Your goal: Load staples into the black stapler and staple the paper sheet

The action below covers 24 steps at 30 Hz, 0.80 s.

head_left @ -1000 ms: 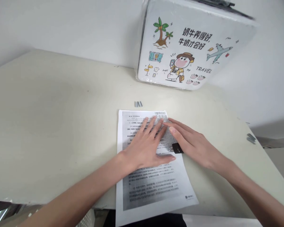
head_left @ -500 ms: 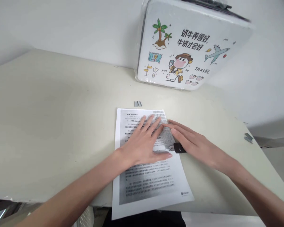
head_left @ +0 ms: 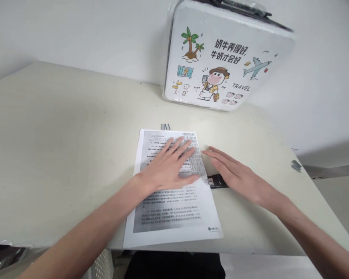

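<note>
Compared with the view one second earlier, the printed sheet (head_left: 168, 211) is found shifted to the left of the black stapler-like tool (head_left: 219, 181): the tool's metal end, formerly over the page, is now seen at its right edge, at 3 o'clock. The sheet's lower edge, which then overhung the table, is now noted roughly level with the table's front edge. The left hand (head_left: 167, 168) is laid palm down on the sheet, fingers straight and spread, with nothing grasped. Its contact with the right hand (head_left: 238, 172) has been broken; the latter's fingers are extended just beside the sheet, thumb slightly apart (whether the partly covered tool is gripped cannot be told).

The pale table (head_left: 61, 155) is marked by small specks. Small grey strips (head_left: 165, 127) are noted at 12 o'clock from the sheet, and further grey pieces (head_left: 296, 166) at 3 o'clock. A plastic-wrapped white case (head_left: 223, 77), printed with a cartoon cow, is stood at 1 o'clock before a plain white wall (head_left: 75, 31). Dark clothing (head_left: 174, 265) is visible at 6 o'clock.
</note>
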Each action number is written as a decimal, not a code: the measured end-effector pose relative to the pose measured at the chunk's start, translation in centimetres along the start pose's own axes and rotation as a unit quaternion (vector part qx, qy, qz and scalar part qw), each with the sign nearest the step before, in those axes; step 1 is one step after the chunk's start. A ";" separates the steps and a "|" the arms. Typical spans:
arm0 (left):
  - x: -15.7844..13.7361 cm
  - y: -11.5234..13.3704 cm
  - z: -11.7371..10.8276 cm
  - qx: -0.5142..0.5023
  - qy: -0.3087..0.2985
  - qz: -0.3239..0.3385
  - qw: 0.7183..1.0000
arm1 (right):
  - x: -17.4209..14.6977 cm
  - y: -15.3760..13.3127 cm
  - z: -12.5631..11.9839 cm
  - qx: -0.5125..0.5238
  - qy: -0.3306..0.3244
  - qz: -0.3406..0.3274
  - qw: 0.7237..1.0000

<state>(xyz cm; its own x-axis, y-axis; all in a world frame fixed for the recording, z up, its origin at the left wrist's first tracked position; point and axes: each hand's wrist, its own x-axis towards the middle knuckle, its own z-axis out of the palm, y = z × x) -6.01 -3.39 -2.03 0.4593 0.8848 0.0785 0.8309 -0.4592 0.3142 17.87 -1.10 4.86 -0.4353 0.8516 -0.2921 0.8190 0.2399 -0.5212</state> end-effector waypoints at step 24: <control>-0.5 3.2 1.0 0.015 0.030 0.032 0.999 | 0.7 0.0 0.7 -0.067 0.031 -0.007 0.997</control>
<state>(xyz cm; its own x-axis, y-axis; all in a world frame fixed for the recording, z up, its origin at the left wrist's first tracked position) -3.27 -5.34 -2.04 0.4931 0.8560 0.1555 0.8095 -0.5169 0.2786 17.35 -0.83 4.11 -0.4260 0.8742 -0.2330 0.8578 0.3085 -0.4110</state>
